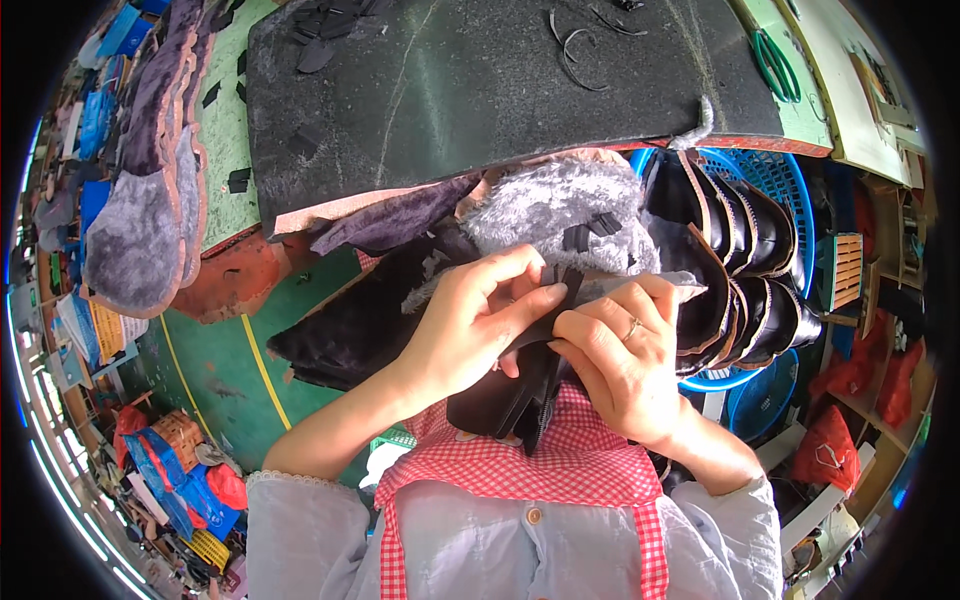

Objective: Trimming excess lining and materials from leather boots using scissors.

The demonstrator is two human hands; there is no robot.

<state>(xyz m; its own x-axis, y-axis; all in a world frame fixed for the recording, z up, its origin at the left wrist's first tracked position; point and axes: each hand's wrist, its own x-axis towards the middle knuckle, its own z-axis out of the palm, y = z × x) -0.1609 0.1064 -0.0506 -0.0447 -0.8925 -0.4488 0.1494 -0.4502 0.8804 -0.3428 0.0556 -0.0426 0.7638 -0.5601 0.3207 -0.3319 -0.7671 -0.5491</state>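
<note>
Dark work mat [480, 90] lies far; blue basket [775, 185] of stacked boot uppers stands right; near centre, a black fur-lined boot upper [500, 395] is pinched by left hand [470, 320] and right hand [615, 365], apparently to align its edges.

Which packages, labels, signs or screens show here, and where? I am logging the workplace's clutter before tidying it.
Yellow printed card or packet: far left edge, under the stacked grey fleece pieces, flat rectangle, print too small to tell.
Red plastic bags: lower right beside the shelving, crumpled, tied at the top.
Blue and red bags: lower left floor, heaped beside a woven basket.
No screens or signs can be made out.
</note>
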